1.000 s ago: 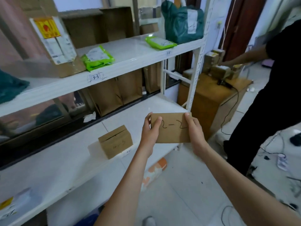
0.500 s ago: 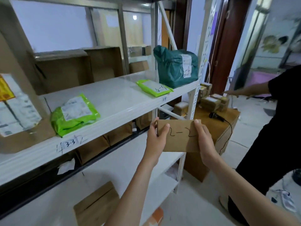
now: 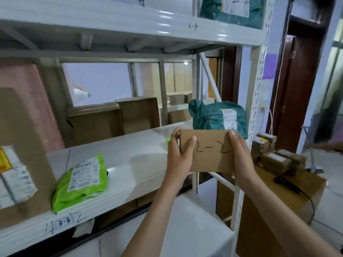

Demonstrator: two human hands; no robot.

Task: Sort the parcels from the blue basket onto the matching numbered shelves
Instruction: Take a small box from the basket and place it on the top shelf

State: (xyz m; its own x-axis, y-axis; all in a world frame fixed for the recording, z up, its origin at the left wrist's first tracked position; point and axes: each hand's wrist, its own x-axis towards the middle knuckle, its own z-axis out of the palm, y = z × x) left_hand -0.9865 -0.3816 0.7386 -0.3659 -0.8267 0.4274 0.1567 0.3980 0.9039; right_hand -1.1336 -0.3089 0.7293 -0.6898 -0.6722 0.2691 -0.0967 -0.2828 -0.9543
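Head view: both hands hold a flat brown parcel (image 3: 207, 151) up in front of the shelving, its face toward the camera and marked "2-2" in black pen. Left hand (image 3: 179, 158) grips the parcel's left edge, thumb curled over the front face and the other fingers wrapped behind. Right hand (image 3: 241, 156) grips the right edge the same way, thumb tip on the top right corner of the front. The parcel hangs in the air, touching no shelf, in front of the right end of the middle shelf (image 3: 130, 164). On that shelf a green bag (image 3: 81, 180) lies flat near the front edge, above a pen label (image 3: 64, 222) reading "3-3" on the shelf lip. A large box (image 3: 20, 160) with a white and yellow sticker stands at the far left of the same shelf. A teal bag (image 3: 213, 115) sits at the shelf's right end, just behind the held parcel. Open brown cartons (image 3: 115, 119) stand at the back. The upper shelf (image 3: 130, 25) carries the mark "2-4" on its lip, with another teal bag (image 3: 235, 10) above it. Right of the white upright (image 3: 259, 101), a wooden counter (image 3: 278, 210) bears several small boxes (image 3: 274, 156) and a black corded device (image 3: 284, 182).
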